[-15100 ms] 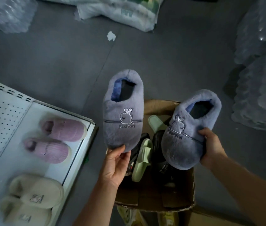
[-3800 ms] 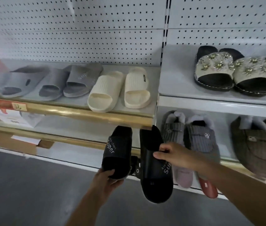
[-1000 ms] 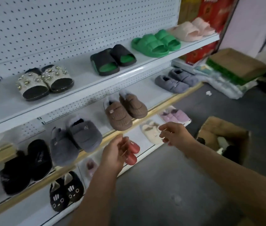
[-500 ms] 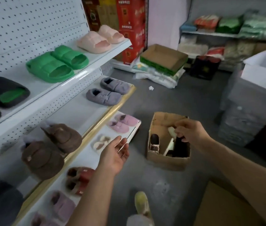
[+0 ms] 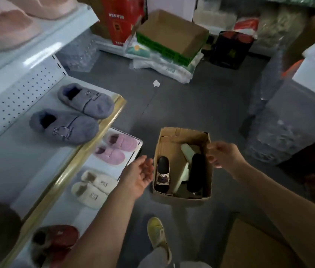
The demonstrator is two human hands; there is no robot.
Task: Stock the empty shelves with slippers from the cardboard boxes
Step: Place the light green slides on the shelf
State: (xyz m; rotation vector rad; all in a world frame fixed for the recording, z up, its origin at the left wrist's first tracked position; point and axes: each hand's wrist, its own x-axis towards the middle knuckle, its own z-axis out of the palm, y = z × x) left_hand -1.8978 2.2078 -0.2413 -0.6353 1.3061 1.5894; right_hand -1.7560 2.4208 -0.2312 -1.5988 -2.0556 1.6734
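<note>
Slippers wait in the cardboard box (image 5: 181, 194) on the floor: a patterned slide (image 5: 162, 176), a pale one (image 5: 184, 167), a black one (image 5: 196, 172). Left hand (image 5: 138, 176) (palm up) and right hand (image 5: 223, 154) hover empty, fingers loosely curled. Likely light and flexible; grasp across the strap or mid-sole.

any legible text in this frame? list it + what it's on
None can be read.
Red carton: white characters, too blurred.
White sacks under the open box: small green mark, too small.
Black bin: yellowish symbol, no words legible.
Grey slippers: stitched motif, no lettering readable.
Cream slippers: small patches, blurred.
</note>
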